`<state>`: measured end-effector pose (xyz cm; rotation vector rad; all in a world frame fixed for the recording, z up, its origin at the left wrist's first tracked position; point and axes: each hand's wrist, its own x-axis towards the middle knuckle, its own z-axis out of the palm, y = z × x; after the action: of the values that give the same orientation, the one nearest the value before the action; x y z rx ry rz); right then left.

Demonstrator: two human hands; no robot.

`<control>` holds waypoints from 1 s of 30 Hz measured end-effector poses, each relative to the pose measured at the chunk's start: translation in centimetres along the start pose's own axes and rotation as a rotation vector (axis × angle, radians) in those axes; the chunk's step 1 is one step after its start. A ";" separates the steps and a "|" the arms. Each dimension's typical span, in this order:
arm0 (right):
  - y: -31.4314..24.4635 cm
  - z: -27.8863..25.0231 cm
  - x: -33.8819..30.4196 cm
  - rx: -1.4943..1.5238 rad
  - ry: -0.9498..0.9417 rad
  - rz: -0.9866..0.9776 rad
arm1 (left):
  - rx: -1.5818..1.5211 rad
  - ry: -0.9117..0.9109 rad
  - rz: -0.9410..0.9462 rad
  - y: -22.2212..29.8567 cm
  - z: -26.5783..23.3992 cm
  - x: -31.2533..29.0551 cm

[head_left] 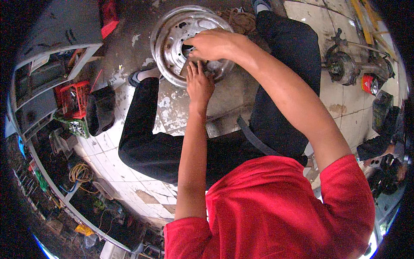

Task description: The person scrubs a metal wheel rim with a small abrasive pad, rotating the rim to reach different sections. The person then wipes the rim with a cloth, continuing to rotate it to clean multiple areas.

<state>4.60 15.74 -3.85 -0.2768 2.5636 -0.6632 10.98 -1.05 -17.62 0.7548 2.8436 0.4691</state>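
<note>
The silver wheel point(172, 38) lies in front of me on the worn floor point(340, 105), between my feet, its round centre hole facing up. My right hand point(211, 45) is over its middle, fingers partly bent and reaching to the edge of that hole; I can't tell whether they have hold of anything. My left hand point(200, 84) is over the wheel's near edge, back upward, fingers stretched out toward the centre, with nothing visible gripped in it.

My legs in black trousers point(286, 64) are spread around the wheel. Just beyond it, near my right foot, lies a brown bundle point(239, 20). Off to my left are a red crate point(74, 100), a green crate point(76, 127) and a black container point(101, 111); to my right, a greasy metal axle point(345, 69) with a red can point(369, 83) beside it.
</note>
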 end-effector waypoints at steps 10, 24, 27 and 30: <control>0.3 0.5 0.1 -0.009 0.041 0.009 | 0.051 -0.074 -0.058 -2.0 0.4 4.8; 0.2 0.3 -0.3 -0.019 -0.003 0.003 | 0.218 -0.034 -0.220 -1.0 0.4 3.9; -0.4 -0.1 -0.6 -0.021 -0.020 0.011 | 0.176 -0.107 -0.283 -1.4 0.0 4.4; -0.2 -0.3 -0.5 -0.015 -0.025 0.008 | 0.265 -0.112 -0.163 -1.5 0.4 2.4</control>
<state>4.89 15.83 -3.25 -0.2776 2.5453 -0.6332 8.32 -0.96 -18.71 0.5615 2.8620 0.0257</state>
